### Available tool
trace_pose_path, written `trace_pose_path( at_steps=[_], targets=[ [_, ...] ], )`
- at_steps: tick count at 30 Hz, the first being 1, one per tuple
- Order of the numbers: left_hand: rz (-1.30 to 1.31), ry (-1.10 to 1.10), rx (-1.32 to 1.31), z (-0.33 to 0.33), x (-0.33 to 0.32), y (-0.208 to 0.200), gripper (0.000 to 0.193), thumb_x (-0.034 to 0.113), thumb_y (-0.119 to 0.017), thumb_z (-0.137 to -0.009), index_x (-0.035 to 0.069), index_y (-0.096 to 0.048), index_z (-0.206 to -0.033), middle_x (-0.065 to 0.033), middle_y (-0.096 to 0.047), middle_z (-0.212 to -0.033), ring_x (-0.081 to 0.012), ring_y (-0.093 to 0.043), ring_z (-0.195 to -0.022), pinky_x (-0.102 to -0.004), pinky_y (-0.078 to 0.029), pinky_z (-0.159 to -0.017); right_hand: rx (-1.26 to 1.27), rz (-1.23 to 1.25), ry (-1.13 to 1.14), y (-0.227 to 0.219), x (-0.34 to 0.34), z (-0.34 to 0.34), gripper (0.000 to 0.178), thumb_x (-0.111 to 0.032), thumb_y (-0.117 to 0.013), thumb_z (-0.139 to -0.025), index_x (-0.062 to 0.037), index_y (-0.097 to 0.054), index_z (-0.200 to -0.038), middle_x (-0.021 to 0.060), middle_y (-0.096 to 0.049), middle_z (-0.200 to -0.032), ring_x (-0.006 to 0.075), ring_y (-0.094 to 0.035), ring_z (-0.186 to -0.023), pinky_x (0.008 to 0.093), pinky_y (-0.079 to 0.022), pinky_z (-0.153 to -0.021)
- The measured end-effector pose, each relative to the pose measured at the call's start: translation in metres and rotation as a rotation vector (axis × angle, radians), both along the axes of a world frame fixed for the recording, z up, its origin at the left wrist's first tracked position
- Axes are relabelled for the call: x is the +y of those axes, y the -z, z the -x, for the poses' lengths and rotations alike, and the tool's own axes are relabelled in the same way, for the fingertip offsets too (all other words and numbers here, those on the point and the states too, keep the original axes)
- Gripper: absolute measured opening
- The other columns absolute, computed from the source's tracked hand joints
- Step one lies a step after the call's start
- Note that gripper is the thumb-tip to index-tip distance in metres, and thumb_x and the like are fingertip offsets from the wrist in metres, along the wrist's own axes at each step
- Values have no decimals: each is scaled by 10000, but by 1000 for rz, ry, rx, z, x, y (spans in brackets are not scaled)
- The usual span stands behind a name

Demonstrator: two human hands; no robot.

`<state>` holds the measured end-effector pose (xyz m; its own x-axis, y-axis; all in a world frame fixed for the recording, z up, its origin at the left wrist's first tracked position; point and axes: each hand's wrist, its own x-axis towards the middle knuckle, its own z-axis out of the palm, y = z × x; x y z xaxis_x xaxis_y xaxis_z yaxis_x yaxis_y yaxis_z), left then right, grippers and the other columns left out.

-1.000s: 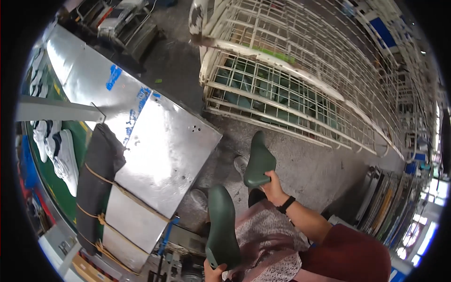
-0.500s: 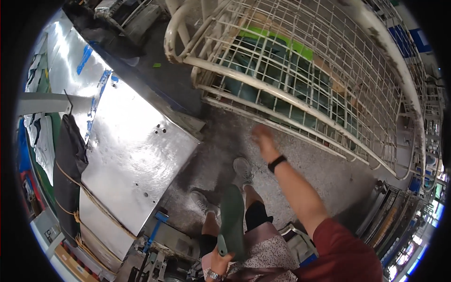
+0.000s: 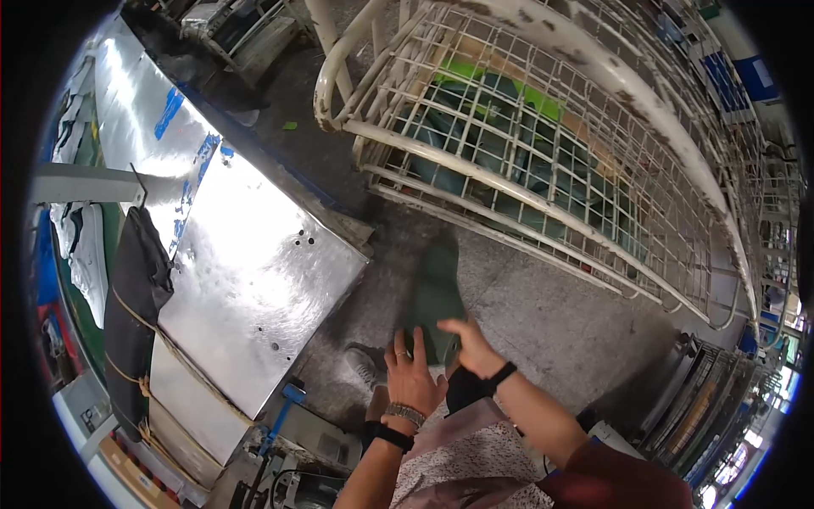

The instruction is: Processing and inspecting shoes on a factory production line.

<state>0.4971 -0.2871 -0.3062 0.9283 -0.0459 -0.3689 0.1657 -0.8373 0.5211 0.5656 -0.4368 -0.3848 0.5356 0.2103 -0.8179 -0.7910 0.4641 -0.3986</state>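
Note:
A long dark green piece [image 3: 434, 293], smooth and rounded like a sole or boot part, is held out in front of my body. Motion blurs its far end, so its exact kind is unclear. My left hand [image 3: 411, 373] lies at its near end on the left, fingers stretched and apart, fingertips against the piece. On the opposite edge, my right hand [image 3: 475, 346] grips it, index finger pointing left across it; some of its fingers are hidden. Beyond my hands stands a white wire basket cart [image 3: 500, 174] with several similar dark green pieces [image 3: 458, 140] inside.
A shiny metal-topped table [image 3: 254, 280] with blue tape patches is at my left. A dark rolled cloth [image 3: 136, 314], tied with cord, hangs over its side. Stacked racks [image 3: 695, 407] stand at the right. Below the table's corner is a blue-handled tool [image 3: 284, 411].
My left hand has risen from the near end of the green piece and opened. My right hand has come back from near the cart to the piece, which now lies farther forward.

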Motion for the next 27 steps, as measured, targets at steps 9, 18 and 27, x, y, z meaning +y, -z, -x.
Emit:
trace_pose_path(
  at_steps=[9,18,27],
  targets=[
    [3,-199,210,149,40,27,855,290,-772,-750,-5,-444,-1481,-353,-409,-1471,-569,-351,-1378,-661,-351,-1122,-229,-60,574,104,28,-174,573,-166,-765,-906,-45,-517,-1407,110,-647,-1244,277,-622,-1171,430,-543,-981],
    [-56,-397,290,219,60,12,716,347,-749,-755,-24,-566,-1339,-321,-511,-1364,-514,-470,-1281,-621,-400,-1089,-401,454,11,221,-2,-199,673,-422,-658,-1010,-34,-406,-1498,145,-478,-1454,310,-520,-1297,455,-392,-1120],
    [49,-611,399,233,51,-25,608,383,-669,-906,-11,-585,-1361,-251,-569,-1400,-409,-503,-1338,-482,-436,-1127,-120,380,-193,257,-65,-158,246,-312,-584,-1041,-76,-641,-999,87,-687,-839,223,-691,-818,386,-584,-704]
  ],
)
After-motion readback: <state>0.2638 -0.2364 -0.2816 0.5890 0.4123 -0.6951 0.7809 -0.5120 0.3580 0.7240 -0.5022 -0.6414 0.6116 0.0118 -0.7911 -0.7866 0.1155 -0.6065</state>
